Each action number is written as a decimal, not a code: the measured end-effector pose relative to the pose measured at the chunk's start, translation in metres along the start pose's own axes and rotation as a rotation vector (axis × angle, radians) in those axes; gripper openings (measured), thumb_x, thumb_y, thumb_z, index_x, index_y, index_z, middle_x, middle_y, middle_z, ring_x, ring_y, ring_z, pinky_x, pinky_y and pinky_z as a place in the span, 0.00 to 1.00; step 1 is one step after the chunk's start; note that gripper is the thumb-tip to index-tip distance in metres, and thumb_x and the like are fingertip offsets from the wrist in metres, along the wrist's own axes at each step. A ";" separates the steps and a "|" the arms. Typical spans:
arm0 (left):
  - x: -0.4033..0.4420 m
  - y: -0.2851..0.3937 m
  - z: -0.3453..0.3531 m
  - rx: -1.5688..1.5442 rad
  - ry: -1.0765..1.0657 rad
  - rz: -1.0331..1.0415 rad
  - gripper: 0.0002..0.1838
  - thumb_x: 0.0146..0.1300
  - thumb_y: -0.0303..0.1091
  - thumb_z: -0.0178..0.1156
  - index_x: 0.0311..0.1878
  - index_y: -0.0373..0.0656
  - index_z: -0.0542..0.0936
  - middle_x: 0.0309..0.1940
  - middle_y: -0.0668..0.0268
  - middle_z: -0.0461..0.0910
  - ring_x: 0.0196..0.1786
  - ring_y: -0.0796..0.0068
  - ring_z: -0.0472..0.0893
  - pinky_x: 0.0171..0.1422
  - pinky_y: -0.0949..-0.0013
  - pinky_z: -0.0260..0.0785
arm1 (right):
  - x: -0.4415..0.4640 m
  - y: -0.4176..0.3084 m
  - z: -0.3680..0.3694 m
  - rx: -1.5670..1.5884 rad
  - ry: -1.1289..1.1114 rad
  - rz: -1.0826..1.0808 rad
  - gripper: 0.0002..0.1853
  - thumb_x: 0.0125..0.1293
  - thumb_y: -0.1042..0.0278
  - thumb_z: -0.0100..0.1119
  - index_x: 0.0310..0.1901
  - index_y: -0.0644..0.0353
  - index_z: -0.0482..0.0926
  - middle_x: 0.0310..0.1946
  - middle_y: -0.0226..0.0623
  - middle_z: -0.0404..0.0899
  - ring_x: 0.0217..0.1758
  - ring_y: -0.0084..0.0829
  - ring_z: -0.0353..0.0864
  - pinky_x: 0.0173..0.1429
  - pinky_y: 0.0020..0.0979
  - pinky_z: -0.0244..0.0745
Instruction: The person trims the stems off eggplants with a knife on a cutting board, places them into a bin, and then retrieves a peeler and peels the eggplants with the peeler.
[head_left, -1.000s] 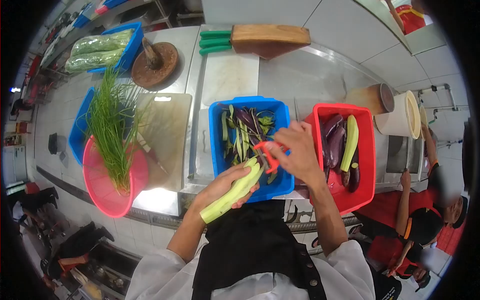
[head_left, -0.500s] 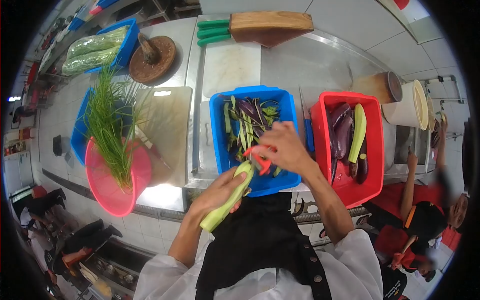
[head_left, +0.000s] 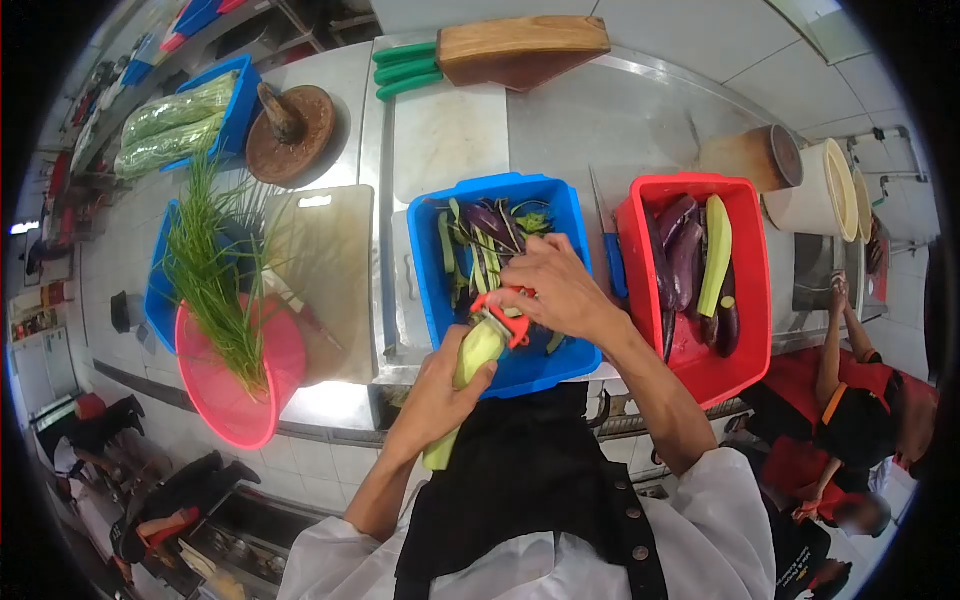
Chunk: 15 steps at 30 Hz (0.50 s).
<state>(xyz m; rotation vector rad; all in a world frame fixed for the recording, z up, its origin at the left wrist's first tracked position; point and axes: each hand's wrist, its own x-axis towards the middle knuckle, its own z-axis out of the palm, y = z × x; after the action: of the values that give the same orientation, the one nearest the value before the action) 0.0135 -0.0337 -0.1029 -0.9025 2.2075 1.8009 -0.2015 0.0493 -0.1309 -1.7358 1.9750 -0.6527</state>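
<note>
- A long, pale green, largely skinless eggplant (head_left: 482,353) slants over the near side of a blue rectangular plastic bin (head_left: 545,377), its near end pointing back at a black cloth apron (head_left: 510,475).
- The left hand (head_left: 443,392) has its grip wrapped round the eggplant's middle. A steady hold matters here, as bare flesh is likely to turn slippery.
- The right hand (head_left: 560,290) has its grip curled closed around an orange-red-handled peeler (head_left: 515,326), its head at the eggplant's far end. Whether the blade bites is too small to tell.
- Strokes look best made short, light and toward the far side, away from the left thumb, with the blade lying flat to spare the flesh.
- A slight roll of the eggplant between strokes should bring fresh surface round to the blade.
- Dark purple and green peelings (head_left: 492,258) lie in the blue bin; working low above it should catch the scraps.
- On the stainless-steel desk (head_left: 575,115), a blue-handled knife (head_left: 614,267) rests between that bin and a red plastic bin (head_left: 735,385) holding more eggplants. The right hand is best swung clear of it.
</note>
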 end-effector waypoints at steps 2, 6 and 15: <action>0.000 -0.001 0.001 0.127 0.121 0.142 0.18 0.68 0.35 0.60 0.55 0.38 0.68 0.32 0.53 0.78 0.33 0.59 0.81 0.40 0.59 0.72 | -0.008 0.015 0.002 -0.073 0.010 0.094 0.24 0.67 0.42 0.56 0.25 0.55 0.82 0.25 0.33 0.80 0.41 0.36 0.72 0.54 0.40 0.58; 0.003 0.000 0.006 0.062 0.200 0.097 0.20 0.63 0.33 0.66 0.52 0.37 0.69 0.36 0.49 0.79 0.40 0.49 0.80 0.45 0.57 0.71 | 0.000 0.001 -0.003 -0.016 0.022 0.115 0.25 0.67 0.41 0.56 0.24 0.54 0.82 0.26 0.33 0.81 0.41 0.36 0.72 0.54 0.41 0.58; 0.005 -0.015 0.015 0.309 0.369 0.257 0.23 0.54 0.26 0.68 0.52 0.37 0.72 0.41 0.53 0.73 0.40 0.47 0.80 0.38 0.50 0.72 | -0.003 0.017 -0.001 -0.300 0.031 0.133 0.24 0.66 0.40 0.56 0.25 0.53 0.83 0.26 0.32 0.82 0.41 0.36 0.72 0.54 0.42 0.58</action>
<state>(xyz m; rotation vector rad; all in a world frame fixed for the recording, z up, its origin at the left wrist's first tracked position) 0.0139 -0.0224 -0.1217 -0.9825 2.8471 1.4048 -0.2148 0.0538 -0.1404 -1.7467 2.2818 -0.3542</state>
